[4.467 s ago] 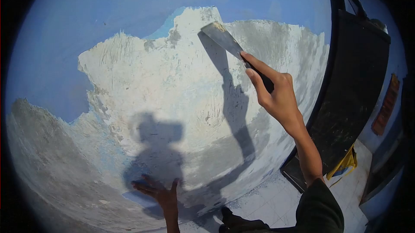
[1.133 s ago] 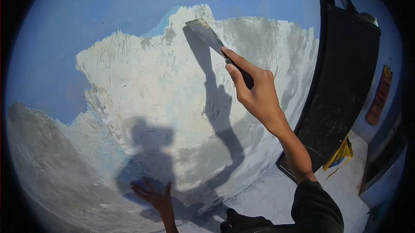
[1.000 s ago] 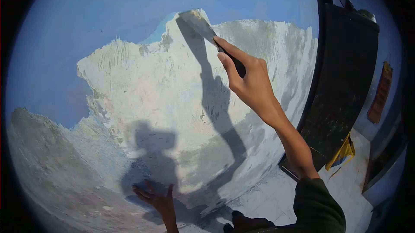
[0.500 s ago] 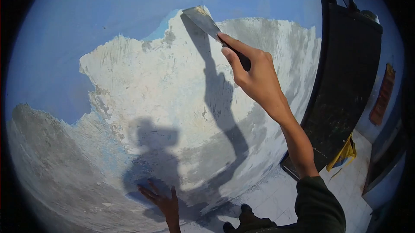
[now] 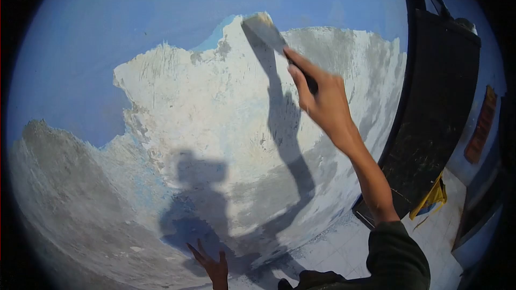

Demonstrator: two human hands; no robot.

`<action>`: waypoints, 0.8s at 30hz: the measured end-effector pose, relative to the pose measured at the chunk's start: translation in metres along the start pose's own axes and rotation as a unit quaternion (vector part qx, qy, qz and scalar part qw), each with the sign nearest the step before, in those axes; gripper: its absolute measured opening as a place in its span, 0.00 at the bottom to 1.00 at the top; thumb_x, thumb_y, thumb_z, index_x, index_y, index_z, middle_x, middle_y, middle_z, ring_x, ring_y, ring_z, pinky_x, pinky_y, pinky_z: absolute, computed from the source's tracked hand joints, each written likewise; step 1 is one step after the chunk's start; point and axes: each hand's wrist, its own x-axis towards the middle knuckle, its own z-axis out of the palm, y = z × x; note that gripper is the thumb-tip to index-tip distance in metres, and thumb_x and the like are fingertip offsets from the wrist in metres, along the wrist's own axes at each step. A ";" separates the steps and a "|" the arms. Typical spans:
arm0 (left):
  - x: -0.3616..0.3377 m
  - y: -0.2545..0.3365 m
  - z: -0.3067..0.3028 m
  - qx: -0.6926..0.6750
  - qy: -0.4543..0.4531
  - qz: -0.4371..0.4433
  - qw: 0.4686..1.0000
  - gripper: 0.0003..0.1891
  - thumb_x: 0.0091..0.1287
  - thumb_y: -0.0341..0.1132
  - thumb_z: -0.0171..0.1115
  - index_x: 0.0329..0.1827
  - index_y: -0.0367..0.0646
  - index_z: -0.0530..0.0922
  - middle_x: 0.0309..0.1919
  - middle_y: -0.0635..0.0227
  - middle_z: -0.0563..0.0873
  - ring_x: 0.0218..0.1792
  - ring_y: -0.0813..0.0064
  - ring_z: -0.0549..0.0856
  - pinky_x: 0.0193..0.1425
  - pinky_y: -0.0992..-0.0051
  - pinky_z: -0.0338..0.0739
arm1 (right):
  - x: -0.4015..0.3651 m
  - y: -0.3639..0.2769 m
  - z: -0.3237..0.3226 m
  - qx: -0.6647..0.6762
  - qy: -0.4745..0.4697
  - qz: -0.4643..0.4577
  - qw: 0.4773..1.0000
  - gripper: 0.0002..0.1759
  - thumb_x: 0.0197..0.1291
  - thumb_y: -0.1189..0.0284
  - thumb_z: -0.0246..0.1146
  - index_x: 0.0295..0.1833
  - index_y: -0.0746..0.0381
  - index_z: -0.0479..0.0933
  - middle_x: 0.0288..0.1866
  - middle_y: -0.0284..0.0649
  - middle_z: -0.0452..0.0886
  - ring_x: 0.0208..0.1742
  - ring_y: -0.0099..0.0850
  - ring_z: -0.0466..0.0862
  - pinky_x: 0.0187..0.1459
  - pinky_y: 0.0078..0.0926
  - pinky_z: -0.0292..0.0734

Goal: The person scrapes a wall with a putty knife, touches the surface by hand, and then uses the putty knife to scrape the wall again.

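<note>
My right hand (image 5: 325,99) is closed around the dark handle of a putty knife (image 5: 264,31), index finger stretched along it toward the blade. The wide metal blade lies at the upper edge of the bare patch, where the blue paint (image 5: 177,5) begins; some pale residue shows near its tip. White and grey scraped wall (image 5: 215,107) spreads below, with a jagged paint border. Low in the view, my left hand (image 5: 212,263) has its fingers spread and holds nothing, close to the lower wall. Shadows of my head, arm and the knife fall across the scraped surface.
A tall black panel with a frame (image 5: 430,112) stands against the wall at the right. Beside its foot is a yellow and blue bag or cloth (image 5: 431,199) on the pale tiled floor (image 5: 333,252). Further right, a reddish strip (image 5: 481,124) hangs on another blue wall.
The view has shifted slightly, so the wall appears further right and lower. My right hand keeps the putty knife at the paint edge; my left hand sits lower in view, fingers still spread.
</note>
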 end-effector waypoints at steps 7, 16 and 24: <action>-0.116 -0.105 0.023 -0.004 0.060 0.061 0.996 0.28 0.68 0.44 0.71 0.70 0.44 0.78 0.66 0.44 0.79 0.71 0.40 0.74 0.78 0.50 0.65 | -0.006 0.023 0.001 -0.002 0.025 -0.041 0.999 0.21 0.75 0.67 0.61 0.70 0.58 0.80 0.17 0.46 0.79 0.12 0.29 0.69 0.21 0.32 0.64; -0.015 0.118 -0.053 -0.014 0.068 0.261 0.963 0.18 0.77 0.36 0.58 0.64 0.37 0.81 0.71 0.47 0.77 0.73 0.47 0.74 0.77 0.52 0.67 | -0.088 0.046 -0.003 0.127 0.061 0.011 0.990 0.24 0.74 0.72 0.60 0.73 0.56 0.76 0.40 0.48 0.91 0.23 0.24 0.80 0.29 0.28 0.76; 0.202 0.452 -0.050 0.103 0.384 0.459 0.794 0.40 0.77 0.58 0.56 0.86 0.51 0.56 0.86 0.50 0.48 0.85 0.46 0.46 0.84 0.42 0.32 | -0.651 0.171 -0.116 0.064 -0.097 0.568 0.815 0.17 0.72 0.73 0.64 0.61 0.69 0.82 0.47 0.47 0.89 0.49 0.29 0.85 0.50 0.25 0.81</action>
